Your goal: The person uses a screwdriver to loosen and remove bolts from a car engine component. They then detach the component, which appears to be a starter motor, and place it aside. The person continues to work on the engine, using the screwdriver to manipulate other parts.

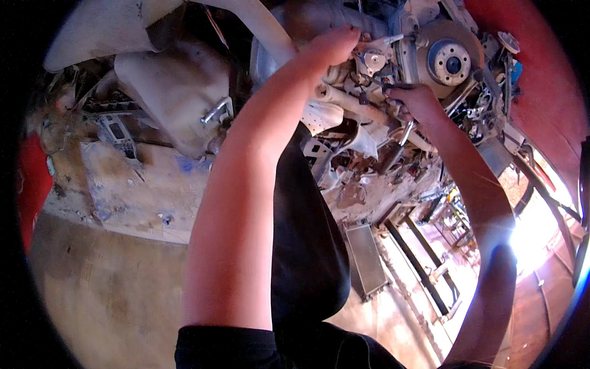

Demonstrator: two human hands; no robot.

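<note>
Short chrome metal rod (pixel 406 133) at the underside of right hand (pixel 421 104), fingers curled in; clamped on it, cannot tell. Left hand (pixel 342 48) partly curled beside round-capped silver metal bracket (pixel 372 60); grip hidden. Rightward: round grey brake disc (pixel 424 61).

Left hand (pixel 342 47), right hand (pixel 419 103) outstretched, apart

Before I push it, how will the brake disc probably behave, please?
The brake disc looks like solid metal, so it is probably stiff and heavy. Its round shape, seemingly mounted at the centre, suggests it may turn rather than tip. The dull, brownish outer band is probably not slippery.
</note>
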